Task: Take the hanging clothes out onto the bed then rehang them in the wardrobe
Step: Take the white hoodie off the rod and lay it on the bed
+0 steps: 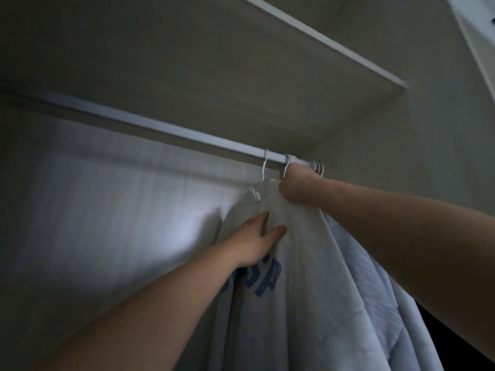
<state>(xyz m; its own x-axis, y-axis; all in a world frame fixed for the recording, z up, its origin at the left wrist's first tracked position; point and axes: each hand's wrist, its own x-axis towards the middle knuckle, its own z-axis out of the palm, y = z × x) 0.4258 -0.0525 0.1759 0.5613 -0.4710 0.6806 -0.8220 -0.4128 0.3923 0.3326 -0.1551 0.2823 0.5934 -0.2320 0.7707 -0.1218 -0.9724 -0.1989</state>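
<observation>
Rail (160, 127): one, under one shelf (321, 41). Hangers (290, 159): white, one hook apart, the rest bunched at the rail's right end; count unclear. Clothes: two seen, a white shirt (308, 263) with blue letters and a blue garment (375, 277) behind it. My right hand (297, 186) is fisted on the bunched hangers. My left hand (257, 242), fingers straight, lies on the shirt below.

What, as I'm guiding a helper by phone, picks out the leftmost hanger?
Follow the rail under the shelf rightward. The hanger is the first one met, just left of the right hand; its hook sits alone, while the other hooks bunch together.
</observation>
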